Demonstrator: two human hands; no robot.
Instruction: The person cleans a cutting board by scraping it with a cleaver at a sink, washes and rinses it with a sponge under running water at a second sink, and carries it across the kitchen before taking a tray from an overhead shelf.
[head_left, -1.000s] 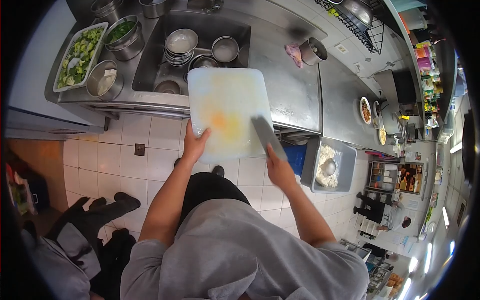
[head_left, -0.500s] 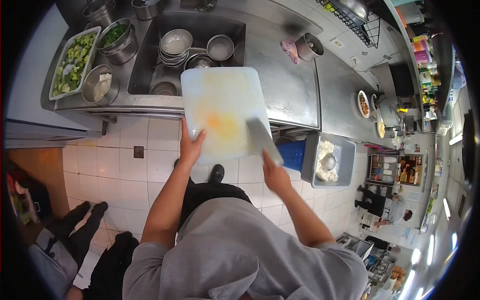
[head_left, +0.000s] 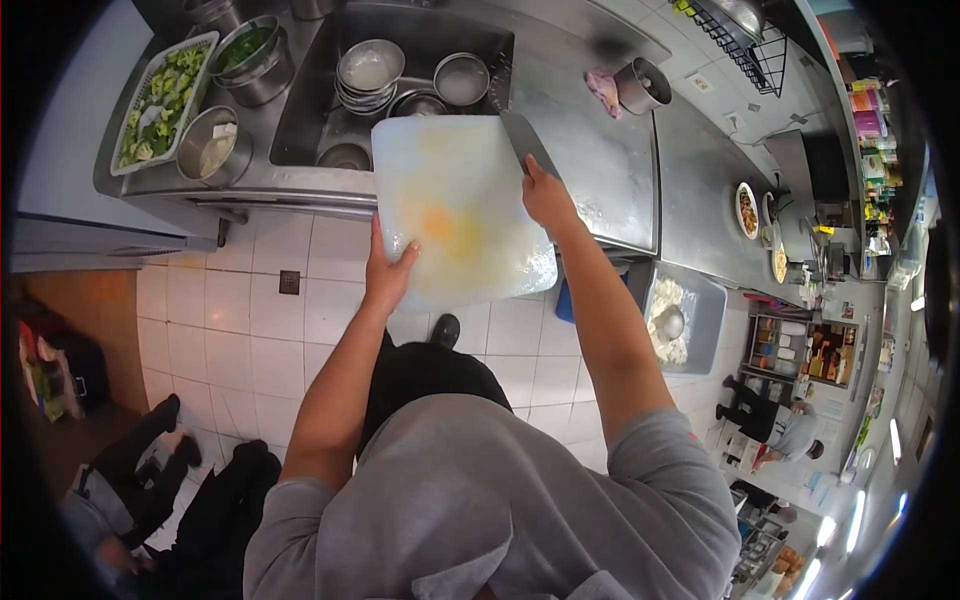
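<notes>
A white cutting board (head_left: 460,200) with orange and yellow stains is held up in front of the sink edge. My left hand (head_left: 388,272) grips its near left edge, thumb on top and the other fingers underneath. In my right hand (head_left: 548,200) is a cleaver (head_left: 528,145), its wide blade at the far right corner of the board. Droplets show near the blade, over the sink (head_left: 300,120). Metal bowls (head_left: 370,70) are stacked in the sink beyond the board.
Left of the sink are a basket of broccoli (head_left: 160,110) and metal pots (head_left: 214,148). A cloth (head_left: 603,92) and a metal container (head_left: 641,86) stand on the right counter. A grey bin (head_left: 705,320) is at lower right. Other people (head_left: 110,500) are at lower left.
My right hand has moved the cleaver away from me, from the board's near right side to its far right corner. My left hand still holds the board. The whole view has shifted slightly.
</notes>
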